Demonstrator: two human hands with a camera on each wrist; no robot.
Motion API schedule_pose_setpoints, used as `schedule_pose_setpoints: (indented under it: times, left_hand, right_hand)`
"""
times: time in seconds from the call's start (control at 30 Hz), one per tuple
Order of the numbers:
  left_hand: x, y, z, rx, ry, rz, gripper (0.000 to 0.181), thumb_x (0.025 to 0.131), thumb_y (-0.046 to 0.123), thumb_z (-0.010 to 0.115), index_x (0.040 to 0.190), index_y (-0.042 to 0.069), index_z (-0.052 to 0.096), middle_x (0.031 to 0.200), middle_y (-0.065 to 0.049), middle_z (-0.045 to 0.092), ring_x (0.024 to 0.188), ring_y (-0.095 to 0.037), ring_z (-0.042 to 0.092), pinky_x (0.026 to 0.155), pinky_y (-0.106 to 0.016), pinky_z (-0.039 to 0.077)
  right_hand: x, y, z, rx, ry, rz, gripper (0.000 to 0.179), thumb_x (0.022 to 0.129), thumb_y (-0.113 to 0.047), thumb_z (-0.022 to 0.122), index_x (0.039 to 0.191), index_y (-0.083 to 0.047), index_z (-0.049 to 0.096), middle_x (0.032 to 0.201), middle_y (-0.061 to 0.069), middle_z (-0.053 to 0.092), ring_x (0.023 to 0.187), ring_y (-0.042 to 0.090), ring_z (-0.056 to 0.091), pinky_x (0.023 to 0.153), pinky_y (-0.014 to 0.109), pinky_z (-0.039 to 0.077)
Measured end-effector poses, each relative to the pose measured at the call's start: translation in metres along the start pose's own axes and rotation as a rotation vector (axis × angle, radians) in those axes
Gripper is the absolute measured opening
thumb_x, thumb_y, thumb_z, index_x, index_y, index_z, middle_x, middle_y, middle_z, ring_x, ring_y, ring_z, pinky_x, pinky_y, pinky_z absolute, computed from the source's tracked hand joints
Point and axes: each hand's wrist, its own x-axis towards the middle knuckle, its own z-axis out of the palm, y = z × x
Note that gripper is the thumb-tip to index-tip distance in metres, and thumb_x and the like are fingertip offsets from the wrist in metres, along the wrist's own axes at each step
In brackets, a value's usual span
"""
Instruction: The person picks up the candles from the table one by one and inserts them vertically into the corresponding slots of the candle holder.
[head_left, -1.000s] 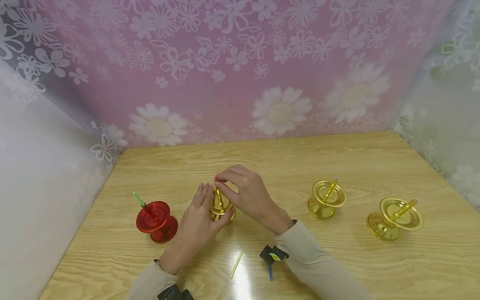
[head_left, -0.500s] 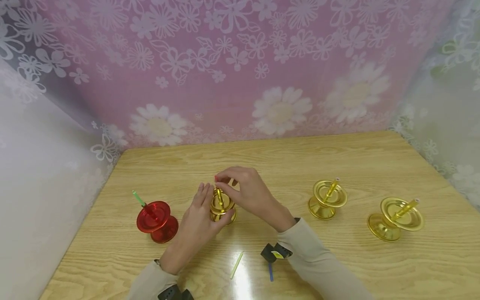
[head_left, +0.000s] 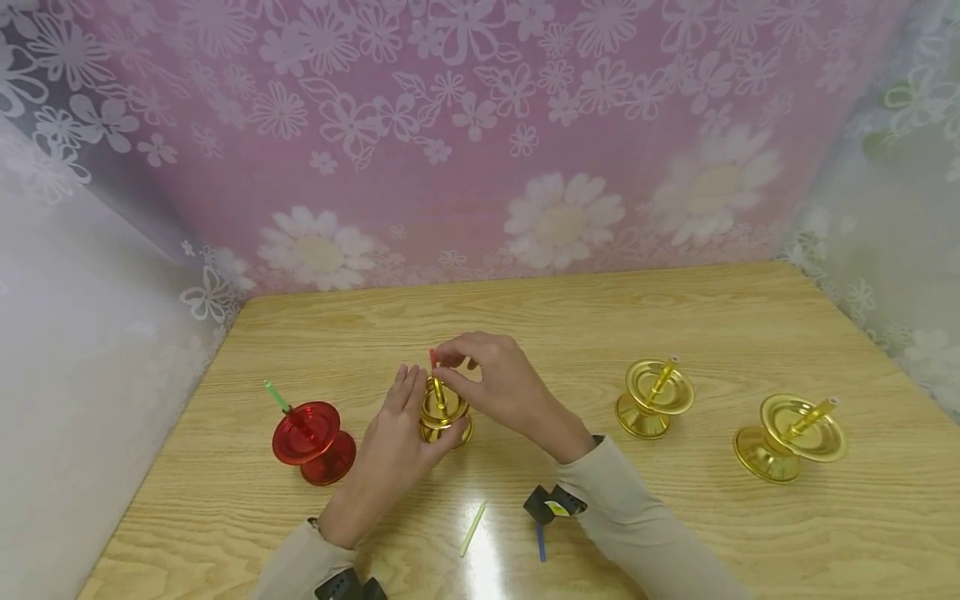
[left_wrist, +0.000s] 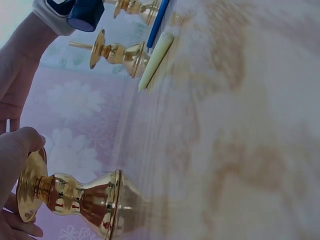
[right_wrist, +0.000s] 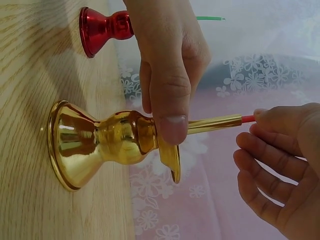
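Clearly – left hand (head_left: 393,429) grips candlestick (right_wrist: 122,137).

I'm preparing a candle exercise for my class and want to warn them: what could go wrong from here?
The thin red candle could bend or slip, since the right hand pinches it just above the tube of the gold holder between the hands. That holder might tip, as the left hand grips its dish, above the base. The loose blue candle near the right sleeve could get knocked away.
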Motion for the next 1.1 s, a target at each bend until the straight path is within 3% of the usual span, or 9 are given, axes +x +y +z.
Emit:
schedule_pose_setpoints:
  times: [0.33,0.67,1.1]
  left_hand:
    - [0.0,0.002,-0.002,0.0,-0.026,-0.025,0.086,0.085,0.049,0.07,0.138,-0.013,0.042,0.142,-0.03,0.041,0.137,-0.04,0.033,0.093,-0.052,0.046]
    - [-0.003,0.003,-0.005,0.014,-0.043,-0.035,0.088,0.086,0.05,0.068,0.139,-0.014,0.039,0.143,-0.031,0.039,0.137,-0.042,0.031,0.096,-0.053,0.043]
    - [-0.004,0.007,-0.004,0.027,-0.053,-0.038,0.088,0.087,0.051,0.066,0.14,-0.014,0.038,0.145,-0.031,0.037,0.138,-0.042,0.03,0.099,-0.055,0.041]
  right_hand:
    - [-0.008,0.003,-0.009,0.005,0.009,-0.004,0.016,0.087,-0.012,0.072,0.101,-0.004,0.071,0.094,0.005,0.071,0.083,0.017,0.066,0.072,0.035,0.055]
    - [-0.016,0.005,-0.017,-0.023,0.009,-0.017,0.017,0.088,-0.012,0.072,0.102,-0.004,0.071,0.096,0.006,0.071,0.085,0.015,0.066,0.075,0.029,0.054]
    - [-0.031,0.015,-0.04,-0.116,0.051,0.0,0.018,0.087,-0.015,0.074,0.102,-0.005,0.071,0.097,0.004,0.071,0.085,0.016,0.065,0.074,0.033,0.054]
